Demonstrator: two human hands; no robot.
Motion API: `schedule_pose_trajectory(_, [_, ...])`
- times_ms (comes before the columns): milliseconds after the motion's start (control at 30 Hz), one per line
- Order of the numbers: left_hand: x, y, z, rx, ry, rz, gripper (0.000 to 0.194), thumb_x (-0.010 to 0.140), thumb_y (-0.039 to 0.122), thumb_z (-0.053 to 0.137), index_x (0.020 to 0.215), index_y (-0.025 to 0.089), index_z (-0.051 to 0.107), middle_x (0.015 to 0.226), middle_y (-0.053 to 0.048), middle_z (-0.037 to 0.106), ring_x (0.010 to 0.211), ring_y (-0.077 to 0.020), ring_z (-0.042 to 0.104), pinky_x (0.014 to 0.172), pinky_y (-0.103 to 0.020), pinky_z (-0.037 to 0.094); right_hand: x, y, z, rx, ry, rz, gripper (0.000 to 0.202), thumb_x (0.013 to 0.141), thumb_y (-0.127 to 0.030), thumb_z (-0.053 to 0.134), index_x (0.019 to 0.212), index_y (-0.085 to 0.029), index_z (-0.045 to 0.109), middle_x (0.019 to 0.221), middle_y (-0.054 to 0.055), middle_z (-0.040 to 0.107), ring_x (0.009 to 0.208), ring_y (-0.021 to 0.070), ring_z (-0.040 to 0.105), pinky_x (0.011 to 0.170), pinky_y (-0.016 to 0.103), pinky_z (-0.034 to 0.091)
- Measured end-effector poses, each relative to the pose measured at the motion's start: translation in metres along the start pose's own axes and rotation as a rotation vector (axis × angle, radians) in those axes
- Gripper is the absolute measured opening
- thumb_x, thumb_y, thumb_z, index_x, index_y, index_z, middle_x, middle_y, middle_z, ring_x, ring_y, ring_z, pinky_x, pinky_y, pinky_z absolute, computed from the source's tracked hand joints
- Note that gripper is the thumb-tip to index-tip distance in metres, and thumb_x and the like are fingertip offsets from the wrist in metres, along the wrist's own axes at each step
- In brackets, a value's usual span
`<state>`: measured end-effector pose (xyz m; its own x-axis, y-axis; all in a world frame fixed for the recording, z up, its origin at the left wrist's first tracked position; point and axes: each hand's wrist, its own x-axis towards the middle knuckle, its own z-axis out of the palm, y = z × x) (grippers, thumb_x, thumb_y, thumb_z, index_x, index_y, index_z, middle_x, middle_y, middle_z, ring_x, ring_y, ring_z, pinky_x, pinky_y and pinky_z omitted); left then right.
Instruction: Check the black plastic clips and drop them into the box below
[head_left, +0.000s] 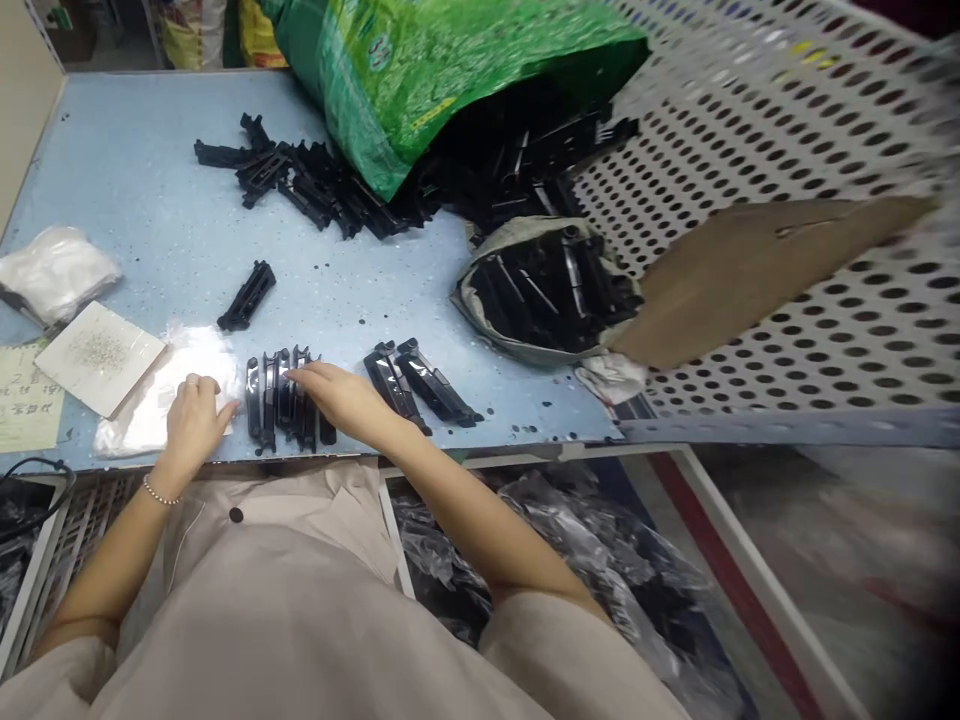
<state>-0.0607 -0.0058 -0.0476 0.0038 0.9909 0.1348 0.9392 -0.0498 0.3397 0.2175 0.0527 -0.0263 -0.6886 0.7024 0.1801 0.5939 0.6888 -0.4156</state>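
My left hand (193,420) rests on a stack of clear plastic bags (142,420) near the table's front edge, thumb apart from its fingers. Just right of it, several slim black plastic parts (270,400) stand side by side in a row. My right hand (341,400) closes over the right end of that row, its fingertips on the parts; its thumb is hidden. Two more black parts (420,385) lie slanted to the right of this hand. Another single black part (247,296) lies beyond the row.
A green sack (375,90) spills black parts at the back. A grey cloth bag (517,345) full of them stands at right, by a perforated white panel (750,330) and brown cardboard (720,270). At left lie a white square block (97,355) and a handwritten note (30,400).
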Motion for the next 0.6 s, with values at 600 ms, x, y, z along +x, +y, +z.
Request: schedule_pose_trajectory(600, [0.005, -0.016, 0.006, -1.014, 0.089, -0.306, 0.014, 0.075, 0.032, 0.077, 0.076, 0.019, 0.071, 0.088, -0.003, 0.06, 0.089, -0.0176, 0.06, 0.088, -0.033, 0.048, 0.057, -0.009, 0.0, 1.148, -0.144, 0.309, 0.037, 0.093, -0.046, 0.057, 0.115, -0.018, 0.066, 0.097, 0.01, 0.073, 0.086, 0.0212, 0.07, 0.072, 0.033, 0.057])
